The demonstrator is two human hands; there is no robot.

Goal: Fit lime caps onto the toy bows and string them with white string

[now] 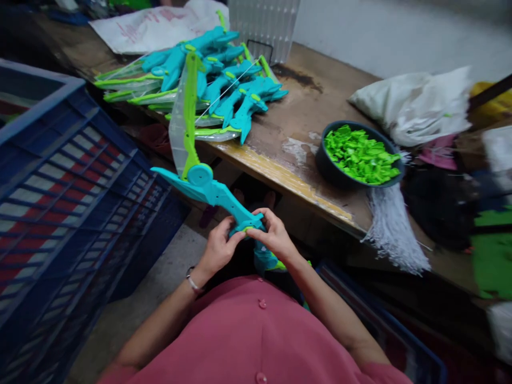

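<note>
A teal and lime-green plastic toy bow (214, 193) is held in front of my body, one green limb with a clear plastic strip pointing up and away. My left hand (219, 246) closes on the left side of its middle section. From the other side my right hand (277, 233) pinches the same section. Both thumbs press close to a small green piece (248, 230) set in the bow's middle. The bow's lower end is partly hidden behind my right hand and forearm.
Several similar toy bows (240, 88) lie piled on the wooden table (292, 160). A dark bowl (320, 160) of small green plastic pieces (360, 154) sits near the edge. White strings (394, 229) hang beside it. Blue crates (76, 213) stand at left; white sacks (416, 104) lie at right.
</note>
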